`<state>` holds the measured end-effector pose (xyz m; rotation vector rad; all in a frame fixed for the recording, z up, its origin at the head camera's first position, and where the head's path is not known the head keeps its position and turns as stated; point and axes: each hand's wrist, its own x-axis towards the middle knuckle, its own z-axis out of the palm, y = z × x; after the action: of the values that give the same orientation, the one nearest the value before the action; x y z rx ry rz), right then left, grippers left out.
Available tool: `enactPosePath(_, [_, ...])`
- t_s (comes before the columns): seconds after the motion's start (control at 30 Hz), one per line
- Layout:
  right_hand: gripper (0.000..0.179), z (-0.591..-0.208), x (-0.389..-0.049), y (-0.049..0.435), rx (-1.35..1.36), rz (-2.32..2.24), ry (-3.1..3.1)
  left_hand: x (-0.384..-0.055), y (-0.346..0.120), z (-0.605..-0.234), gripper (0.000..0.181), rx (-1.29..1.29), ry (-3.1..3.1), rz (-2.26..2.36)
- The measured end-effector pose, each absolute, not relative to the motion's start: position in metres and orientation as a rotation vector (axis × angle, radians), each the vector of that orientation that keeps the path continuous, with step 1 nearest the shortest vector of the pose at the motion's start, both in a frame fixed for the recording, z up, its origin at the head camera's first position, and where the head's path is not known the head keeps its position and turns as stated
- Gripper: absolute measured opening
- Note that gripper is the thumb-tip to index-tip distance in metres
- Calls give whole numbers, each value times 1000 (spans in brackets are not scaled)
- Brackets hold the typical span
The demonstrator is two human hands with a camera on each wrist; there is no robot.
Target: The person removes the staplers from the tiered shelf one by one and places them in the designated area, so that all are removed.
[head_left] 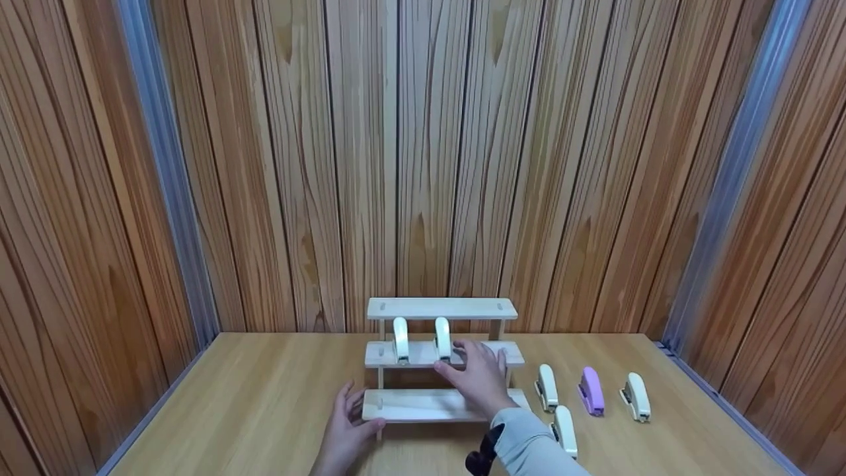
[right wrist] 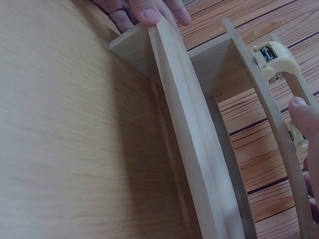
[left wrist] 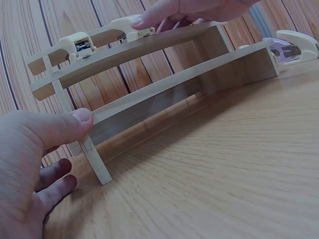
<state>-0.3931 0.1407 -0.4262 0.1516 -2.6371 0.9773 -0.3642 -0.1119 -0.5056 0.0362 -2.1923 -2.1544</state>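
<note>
A three-tier wooden display rack (head_left: 436, 309) stands on the table. On its middle shelf (head_left: 416, 356) two white staplers stand upright side by side, a left stapler (head_left: 400, 338) and a right stapler (head_left: 443, 337). My left hand (head_left: 346, 426) holds the left end of the bottom shelf, its thumb (left wrist: 79, 117) against the shelf end and the lower fingers loosely bent beside the leg. My right hand (head_left: 479, 378) is at the right stapler, thumb across its front near the shelf edge and fingers spread along its right side. Part of that stapler is hidden behind the thumb in the left wrist view.
Right of the rack, a purple stapler (head_left: 592, 391) stands on the table between two white staplers, one near the rack (head_left: 547, 387) and one farther right (head_left: 637, 396). Another white stapler (head_left: 564, 430) is nearer, partly behind my right sleeve (head_left: 529, 439). Wood-panelled walls (head_left: 429, 165) enclose the table.
</note>
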Motion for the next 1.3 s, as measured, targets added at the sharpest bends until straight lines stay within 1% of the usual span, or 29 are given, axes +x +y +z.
enactPosePath(0.3, [73, -437, -387, 140, 119, 1019, -2649, -360, -107, -514, 114, 87, -2210, -2187])
enactPosePath(0.57, [80, -437, -386, 135, 101, 1007, -2670, -359, -104, -515, 112, 111, -2202, -2195])
enactPosePath(0.83, [74, -434, -392, 129, 117, 974, -2638, -361, -103, -509, 110, 112, -2189, -2182])
enactPosePath(1.07, [68, -427, -394, 127, 119, 928, -2631, -362, -107, -505, 111, 6, -2195, -2137])
enactPosePath(1.3, [66, -428, -395, 126, 119, 955, -2676, -357, -111, -509, 108, 5, -2192, -2133])
